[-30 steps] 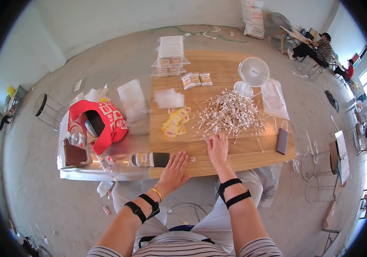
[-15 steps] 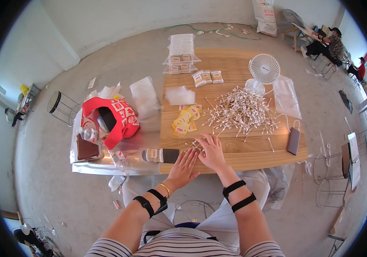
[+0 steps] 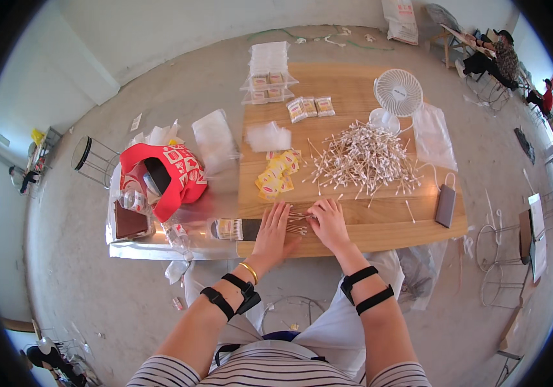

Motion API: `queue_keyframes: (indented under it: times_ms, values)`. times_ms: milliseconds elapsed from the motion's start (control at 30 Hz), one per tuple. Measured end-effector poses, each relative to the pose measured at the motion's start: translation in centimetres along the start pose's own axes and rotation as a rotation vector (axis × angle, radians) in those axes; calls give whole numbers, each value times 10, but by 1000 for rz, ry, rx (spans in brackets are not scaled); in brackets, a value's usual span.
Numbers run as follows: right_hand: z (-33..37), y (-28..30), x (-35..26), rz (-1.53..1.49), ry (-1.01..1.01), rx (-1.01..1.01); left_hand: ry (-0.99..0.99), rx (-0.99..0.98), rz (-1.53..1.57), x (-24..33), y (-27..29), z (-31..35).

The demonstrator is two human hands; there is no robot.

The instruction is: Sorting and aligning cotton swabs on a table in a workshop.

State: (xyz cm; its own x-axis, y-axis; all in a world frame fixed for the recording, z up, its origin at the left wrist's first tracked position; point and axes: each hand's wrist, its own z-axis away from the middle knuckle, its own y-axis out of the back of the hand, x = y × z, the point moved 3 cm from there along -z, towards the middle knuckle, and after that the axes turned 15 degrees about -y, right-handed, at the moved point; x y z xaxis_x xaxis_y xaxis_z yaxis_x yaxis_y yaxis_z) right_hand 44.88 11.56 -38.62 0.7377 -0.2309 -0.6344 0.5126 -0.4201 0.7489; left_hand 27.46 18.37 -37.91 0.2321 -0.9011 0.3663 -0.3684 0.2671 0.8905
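On the table (image 3: 386, 233), a red bag (image 3: 188, 173) holds a dark thing (image 3: 156, 173), hard to make out. The left hand (image 3: 272, 231), fingers straight, partly hides swabs (image 3: 297, 229) lying between both hands; the right hand (image 3: 329, 226) touches their ends. Whether either hand grips, I cannot tell. A packet (image 3: 229, 229) contains swabs in a row.

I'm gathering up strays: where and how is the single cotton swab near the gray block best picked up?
Probably pinch the single cotton swab mid-stick, coming from above and the near side with the right hand. It lies flat, pointing roughly away from you, so fingers fit either side, clear of the swab pile and the gray block.
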Motion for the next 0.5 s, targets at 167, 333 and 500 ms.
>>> queue_keyframes:
  times_ms: [167,333,500]
  values:
    - [-3,10,3,-49,31,-67,-11,70,62,-8,-7,-2]
    - [-1,8,15,-143,31,-76,-91,58,43,-3,-5,-1]
    - [1,-1,17,-109,50,-45,-107,86,48,-1,-6,-3]
